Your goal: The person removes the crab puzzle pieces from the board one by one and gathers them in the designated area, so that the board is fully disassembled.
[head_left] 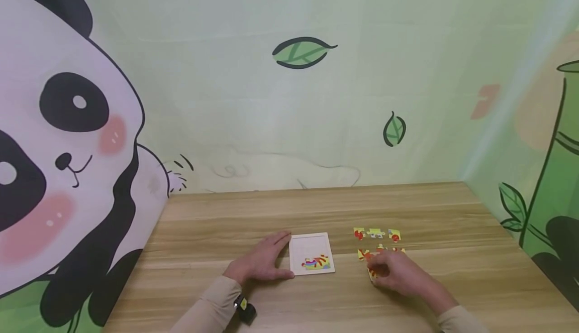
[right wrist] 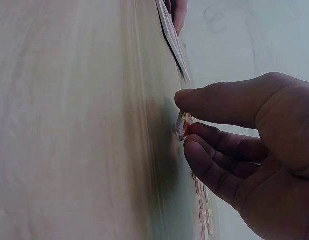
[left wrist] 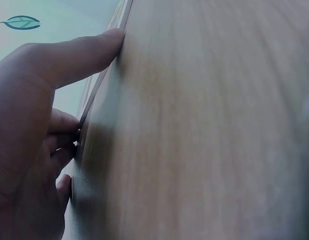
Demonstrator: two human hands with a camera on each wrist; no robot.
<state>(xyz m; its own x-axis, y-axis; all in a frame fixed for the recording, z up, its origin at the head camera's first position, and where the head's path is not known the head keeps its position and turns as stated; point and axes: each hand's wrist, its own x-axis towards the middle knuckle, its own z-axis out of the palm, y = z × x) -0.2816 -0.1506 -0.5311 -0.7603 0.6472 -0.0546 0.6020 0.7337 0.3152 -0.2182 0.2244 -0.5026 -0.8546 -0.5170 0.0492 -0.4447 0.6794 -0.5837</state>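
A white square puzzle tray [head_left: 296,252] lies on the table with joined pieces [head_left: 316,262] in its lower right part, red, yellow and rainbow-striped. Along the tray's left side rests my left hand [head_left: 264,258], thumb at the near corner and forefinger at the far corner. The left wrist view shows the thumb [left wrist: 89,55] against the tray's thin edge. To the right of the tray, my right hand [head_left: 400,272] pinches a small puzzle piece [right wrist: 183,124] between thumb and fingertips, close over the tabletop. Fingers cover most of that piece in the head view.
Several loose puzzle pieces [head_left: 375,233] lie in a row at the back right. Another row [head_left: 363,254] is partly hidden behind my right hand. The wooden table [head_left: 217,217] meets a printed wall cloth [head_left: 226,97] at its back edge.
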